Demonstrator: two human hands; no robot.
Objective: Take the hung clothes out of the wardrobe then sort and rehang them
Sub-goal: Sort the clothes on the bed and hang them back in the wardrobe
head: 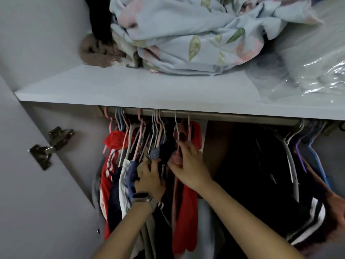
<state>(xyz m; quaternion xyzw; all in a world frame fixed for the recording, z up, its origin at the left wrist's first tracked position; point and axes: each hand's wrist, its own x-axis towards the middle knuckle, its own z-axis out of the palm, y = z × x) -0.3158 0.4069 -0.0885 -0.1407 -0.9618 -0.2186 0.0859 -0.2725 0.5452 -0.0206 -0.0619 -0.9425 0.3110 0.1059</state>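
Observation:
Clothes hang tightly packed on a metal rail (233,116) under the wardrobe shelf. At the left are a red striped garment (107,176), white and blue pieces, then dark ones. My left hand (149,179), with a watch on its wrist, is pushed in among the dark clothes with its fingers curled into the fabric. My right hand (188,165) pinches the neck of a pink hanger (178,146) that carries a pink and red garment (184,217). Dark clothes on grey, purple and blue hangers (306,146) hang at the right.
The white shelf (130,88) above holds a floral blue bedsheet (196,34), a brown cloth (97,53) and a clear plastic bag (308,68). A door hinge (50,144) sits on the left wardrobe wall. A dark gap lies between the two groups of clothes.

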